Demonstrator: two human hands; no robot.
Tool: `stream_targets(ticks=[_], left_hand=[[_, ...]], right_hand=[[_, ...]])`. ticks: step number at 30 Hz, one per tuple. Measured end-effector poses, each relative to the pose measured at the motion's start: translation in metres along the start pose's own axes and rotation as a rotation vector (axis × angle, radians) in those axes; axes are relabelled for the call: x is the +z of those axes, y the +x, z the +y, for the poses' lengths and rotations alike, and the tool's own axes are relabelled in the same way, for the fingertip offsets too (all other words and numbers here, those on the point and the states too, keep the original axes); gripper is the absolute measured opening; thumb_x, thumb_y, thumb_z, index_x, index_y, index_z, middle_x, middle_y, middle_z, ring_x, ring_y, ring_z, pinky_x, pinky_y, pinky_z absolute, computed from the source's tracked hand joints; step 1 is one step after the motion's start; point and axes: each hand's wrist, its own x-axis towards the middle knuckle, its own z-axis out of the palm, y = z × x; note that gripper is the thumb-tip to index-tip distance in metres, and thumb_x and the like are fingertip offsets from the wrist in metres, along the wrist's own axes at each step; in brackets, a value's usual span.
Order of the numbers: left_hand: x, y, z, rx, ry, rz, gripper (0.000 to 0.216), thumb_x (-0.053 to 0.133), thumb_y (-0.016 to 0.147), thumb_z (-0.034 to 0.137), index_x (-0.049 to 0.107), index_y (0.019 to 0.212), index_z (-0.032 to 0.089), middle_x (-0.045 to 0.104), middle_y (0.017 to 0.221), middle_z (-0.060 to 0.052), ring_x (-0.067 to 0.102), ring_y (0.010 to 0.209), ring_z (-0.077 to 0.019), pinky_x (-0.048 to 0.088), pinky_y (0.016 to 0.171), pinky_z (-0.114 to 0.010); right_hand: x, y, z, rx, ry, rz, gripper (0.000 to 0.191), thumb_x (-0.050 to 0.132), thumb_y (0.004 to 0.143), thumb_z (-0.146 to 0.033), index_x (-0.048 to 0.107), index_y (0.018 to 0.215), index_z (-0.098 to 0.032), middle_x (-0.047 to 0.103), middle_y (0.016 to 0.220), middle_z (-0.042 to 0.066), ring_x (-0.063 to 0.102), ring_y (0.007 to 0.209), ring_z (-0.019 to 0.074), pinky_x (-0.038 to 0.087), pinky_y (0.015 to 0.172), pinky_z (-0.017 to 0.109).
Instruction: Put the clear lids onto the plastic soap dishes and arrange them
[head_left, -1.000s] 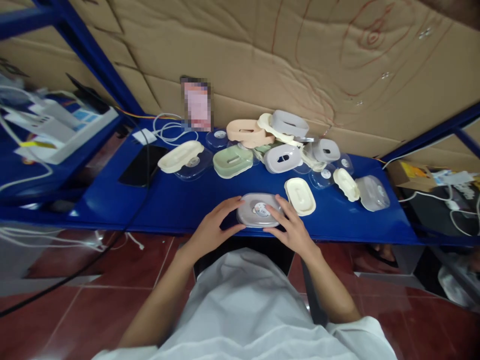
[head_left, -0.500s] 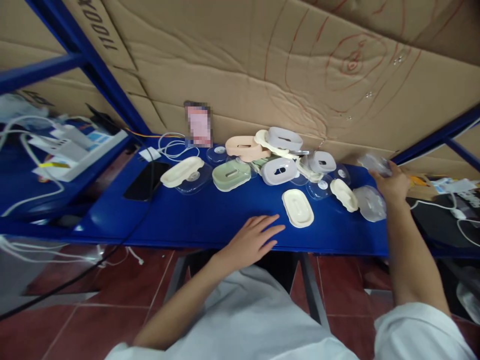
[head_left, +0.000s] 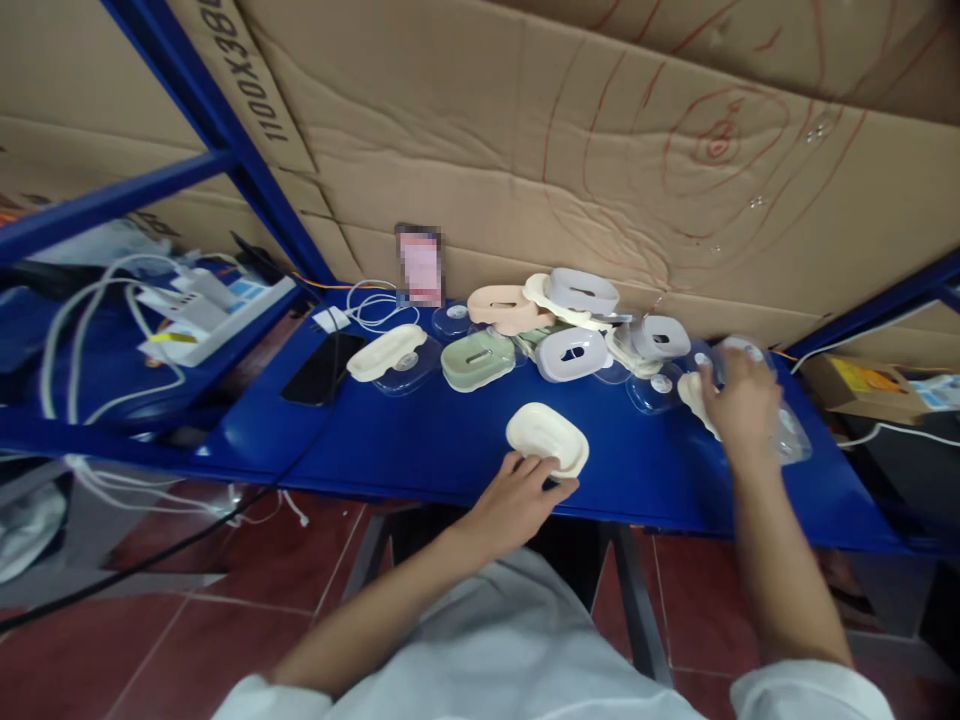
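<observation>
Both sleeves (head_left: pixel 810 692) run off the bottom edge. The left hand (head_left: pixel 516 505) pinches a cream tray (head_left: pixel 541 428) by its near rim between thumb and fingers, at or just above the blue surface (head_left: pixel 435 440). Farther right, the right hand (head_left: pixel 742 408) partly hides a cream piece (head_left: pixel 694 397) and a clear container (head_left: pixel 793 438); whether its fingers grip anything, I cannot tell. Behind, a phone (head_left: pixel 420 268) shows only blurred blocks.

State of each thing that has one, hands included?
Left hand, fingers on front cream piece
Right hand, at right-end clear covers, grip unclear
Green piece, slotted face up
Left cream piece, partly over a clear cover
Black device, lying flat, dark
Pixelated device, propped upright against cardboard
</observation>
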Motion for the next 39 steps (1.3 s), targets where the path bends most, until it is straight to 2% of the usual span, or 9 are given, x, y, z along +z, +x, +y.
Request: stream_targets(ticks=[2,5,9,14,19,24,28,34,39], left_hand=[[-0.008,-0.015,-0.016,-0.038,-0.011,0.032,0.053,0.053,0.103,0.011,0.058,0.151,0.032,0.062,0.148,-0.012,0.062,0.124,-0.0262,0.044,0.098,-0.042],[-0.025,-0.035,-0.055,-0.252,0.031,0.216,0.049,0.046,0.106,0.014,0.06,0.15,0.031,0.061,0.151,-0.012,0.062,0.129,-0.0283,0.044,0.101,-0.045],[-0.044,-0.059,-0.113,-0.665,0.191,0.344,0.055,0.045,0.108,0.036,0.048,0.16,0.019,0.047,0.164,-0.022,0.048,0.146,-0.0418,0.04,0.111,-0.058],[-0.043,-0.083,-0.14,-0.714,0.21,0.289,0.064,0.048,0.106,0.046,0.042,0.164,0.017,0.055,0.154,-0.025,0.05,0.141,-0.044,0.043,0.11,-0.062],[-0.038,-0.097,-0.126,-0.697,0.192,0.356,0.046,0.053,0.106,0.041,0.062,0.147,0.022,0.061,0.134,-0.02,0.059,0.124,-0.0394,0.049,0.103,-0.055],[-0.035,-0.11,-0.117,-0.652,0.079,0.445,0.031,0.057,0.104,0.037,0.068,0.128,0.021,0.05,0.151,-0.019,0.052,0.14,-0.0386,0.048,0.113,-0.056],[-0.035,-0.114,-0.111,-0.686,0.058,0.46,0.026,0.058,0.104,0.036,0.066,0.124,0.021,0.055,0.148,-0.018,0.052,0.144,-0.0375,0.046,0.116,-0.055],[-0.044,-0.077,-0.103,-0.67,0.194,0.444,0.033,0.051,0.106,0.029,0.059,0.137,0.022,0.058,0.153,-0.018,0.054,0.143,-0.036,0.039,0.116,-0.058],[-0.048,-0.018,-0.133,-0.565,0.201,0.31,0.052,0.061,0.102,0.042,0.054,0.15,0.023,0.052,0.159,-0.018,0.05,0.146,-0.0385,0.042,0.116,-0.054]], right_hand=[[-0.004,-0.049,-0.059,-0.257,0.246,-0.076,0.042,0.052,0.109,-0.043,0.068,0.137,-0.016,0.073,0.133,0.02,0.067,0.127,0.0328,0.048,0.109,0.049],[-0.007,-0.117,-0.137,-0.543,0.396,-0.256,0.045,0.055,0.109,-0.042,0.057,0.151,-0.027,0.059,0.158,0.013,0.054,0.147,0.0316,0.043,0.12,0.054],[-0.001,-0.159,-0.186,-0.642,0.519,-0.438,0.06,0.056,0.109,-0.043,0.04,0.165,-0.028,0.053,0.164,0.011,0.044,0.156,0.0305,0.039,0.126,0.057],[0.012,-0.162,-0.186,-0.592,0.607,-0.404,0.05,0.058,0.109,-0.035,0.051,0.158,-0.029,0.068,0.147,0.009,0.054,0.148,0.0292,0.042,0.125,0.058],[0.014,-0.167,-0.181,-0.615,0.612,-0.358,0.039,0.049,0.109,-0.016,0.064,0.143,-0.031,0.074,0.139,0.004,0.058,0.145,0.0253,0.031,0.129,0.061],[0.012,-0.168,-0.18,-0.645,0.604,-0.411,0.051,0.043,0.105,-0.005,0.062,0.145,-0.031,0.072,0.143,0.003,0.054,0.149,0.0245,0.029,0.129,0.062],[0.015,-0.168,-0.181,-0.614,0.592,-0.349,0.044,0.046,0.106,-0.01,0.067,0.14,-0.03,0.064,0.152,0.006,0.051,0.15,0.0259,0.034,0.128,0.058],[0.017,-0.168,-0.185,-0.511,0.542,-0.271,0.035,0.055,0.107,-0.025,0.066,0.14,-0.027,0.058,0.156,0.012,0.051,0.148,0.0315,0.041,0.124,0.059],[0.016,-0.167,-0.185,-0.514,0.539,-0.27,0.036,0.054,0.108,-0.027,0.065,0.142,-0.029,0.062,0.152,0.011,0.053,0.146,0.0315,0.043,0.123,0.059]])
